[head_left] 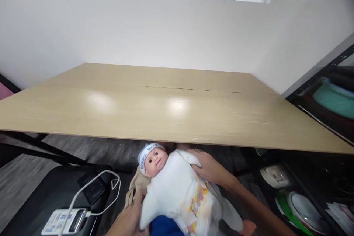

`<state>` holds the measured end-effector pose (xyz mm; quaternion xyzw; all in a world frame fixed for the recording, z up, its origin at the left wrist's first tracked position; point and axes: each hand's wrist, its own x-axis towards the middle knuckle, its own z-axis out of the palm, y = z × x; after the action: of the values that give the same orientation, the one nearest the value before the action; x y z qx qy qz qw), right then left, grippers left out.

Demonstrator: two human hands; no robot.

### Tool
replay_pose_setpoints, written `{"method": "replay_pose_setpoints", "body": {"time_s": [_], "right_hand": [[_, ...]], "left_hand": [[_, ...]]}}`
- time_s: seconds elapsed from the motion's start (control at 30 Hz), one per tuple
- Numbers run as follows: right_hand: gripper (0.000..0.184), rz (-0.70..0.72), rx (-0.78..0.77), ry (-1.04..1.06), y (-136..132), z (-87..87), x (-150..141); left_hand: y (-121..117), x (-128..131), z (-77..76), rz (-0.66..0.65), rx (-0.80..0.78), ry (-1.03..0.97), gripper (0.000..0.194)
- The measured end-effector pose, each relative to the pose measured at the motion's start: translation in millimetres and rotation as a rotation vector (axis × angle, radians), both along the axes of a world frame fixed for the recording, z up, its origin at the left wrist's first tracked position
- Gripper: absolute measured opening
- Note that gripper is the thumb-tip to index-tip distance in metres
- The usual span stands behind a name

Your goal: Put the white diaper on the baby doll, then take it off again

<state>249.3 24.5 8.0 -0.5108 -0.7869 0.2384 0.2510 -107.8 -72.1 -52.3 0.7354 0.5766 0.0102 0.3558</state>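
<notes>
A baby doll [171, 184] lies face up across my lap, below the near edge of the table. It wears a white top, a diaper [199, 202] with a coloured print, and a blue and white cap [148, 155] with lettering. My right hand [206, 166] is wrapped round the doll's side near its arm, the fingers lying over the white sleeve. At the doll's other side, my left hand [139, 199] grips near its shoulder and sleeve, with some fingers hidden under the body. Beige cloth [136, 184] shows beside the doll's head.
A wooden table [166, 118] spans the view ahead, against a white wall [166, 29]. On a black chair [35, 191] at left lies a white power bank [65, 221] with a cable. Shelves on the right hold a green-rimmed container [293, 210] and folded teal cloth [334, 97].
</notes>
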Motion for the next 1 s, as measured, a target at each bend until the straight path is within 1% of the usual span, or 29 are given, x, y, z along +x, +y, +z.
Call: {"method": "replay_pose_setpoints", "body": {"time_s": [0.03, 0.07, 0.13, 0.17, 0.23, 0.33, 0.4, 0.43, 0.5, 0.53, 0.57, 0.63, 0.7, 0.73, 0.8, 0.87, 0.93, 1.0], "right_hand": [[0.046, -0.002, -0.022, 0.007, -2.7, -9.8, 2.3], [0.044, 0.006, -0.069, 0.032, -7.4, -17.5, 4.8], [0.034, 0.010, -0.184, 0.117, -21.7, -26.8, 9.2], [0.031, 0.003, -0.235, 0.160, -30.3, -28.8, 10.5], [0.030, -0.024, -0.306, 0.213, -47.3, -29.3, 11.3], [0.032, -0.080, -0.312, 0.231, -63.3, -29.1, 9.6], [0.035, -0.109, -0.312, 0.249, -65.4, -32.6, 9.2], [0.037, -0.118, -0.313, 0.262, -64.6, -35.7, 9.5], [0.040, -0.128, -0.315, 0.289, -61.0, -43.2, 11.2], [0.041, -0.130, -0.316, 0.303, -58.9, -46.9, 12.2], [0.042, -0.132, -0.315, 0.317, -56.9, -50.1, 13.2], [0.042, -0.131, -0.303, 0.332, -53.2, -53.9, 14.5], [0.041, -0.115, -0.282, 0.333, -49.2, -54.9, 15.4], [0.041, -0.104, -0.273, 0.334, -46.8, -55.2, 15.9], [0.040, -0.077, -0.268, 0.346, -40.6, -58.3, 18.1], [0.039, -0.068, -0.259, 0.366, -32.5, -66.7, 21.8], [0.039, -0.107, -0.223, 0.369, -24.0, -79.3, 26.2], [0.040, -0.172, -0.182, 0.360, -18.0, -90.0, 28.8]], "left_hand": [[-0.3, -3.1, -0.9, 0.003, -0.012, 0.020, 0.075], [-0.4, -6.8, -1.2, 0.003, -0.015, 0.037, 0.071], [-0.3, -15.6, -0.7, -0.002, -0.002, 0.084, 0.074], [-0.3, -20.3, 0.0, -0.007, 0.011, 0.113, 0.079], [-1.8, -29.2, 2.4, -0.034, 0.052, 0.161, 0.086], [-8.4, -37.3, 9.8, -0.080, 0.152, 0.214, 0.090], [-12.6, -33.3, 18.1, -0.100, 0.235, 0.217, 0.095], [-13.0, -26.8, 23.3, -0.120, 0.270, 0.191, 0.100], [-8.0, -4.1, 36.5, -0.211, 0.313, 0.061, 0.108], [-2.3, 11.3, 44.5, -0.274, 0.319, -0.030, 0.108], [5.2, 28.4, 53.3, -0.337, 0.315, -0.120, 0.103], [23.3, 62.5, 71.3, -0.440, 0.284, -0.264, 0.079], [40.9, 89.4, 85.6, -0.510, 0.259, -0.331, 0.053], [48.2, 98.5, 89.9, -0.538, 0.255, -0.342, 0.044], [58.0, 108.0, 91.8, -0.571, 0.254, -0.348, 0.034], [62.1, 109.9, 87.3, -0.574, 0.242, -0.362, 0.029], [62.3, 109.7, 81.9, -0.551, 0.216, -0.390, 0.026], [61.5, 110.0, 79.9, -0.500, 0.181, -0.431, 0.022]]}}
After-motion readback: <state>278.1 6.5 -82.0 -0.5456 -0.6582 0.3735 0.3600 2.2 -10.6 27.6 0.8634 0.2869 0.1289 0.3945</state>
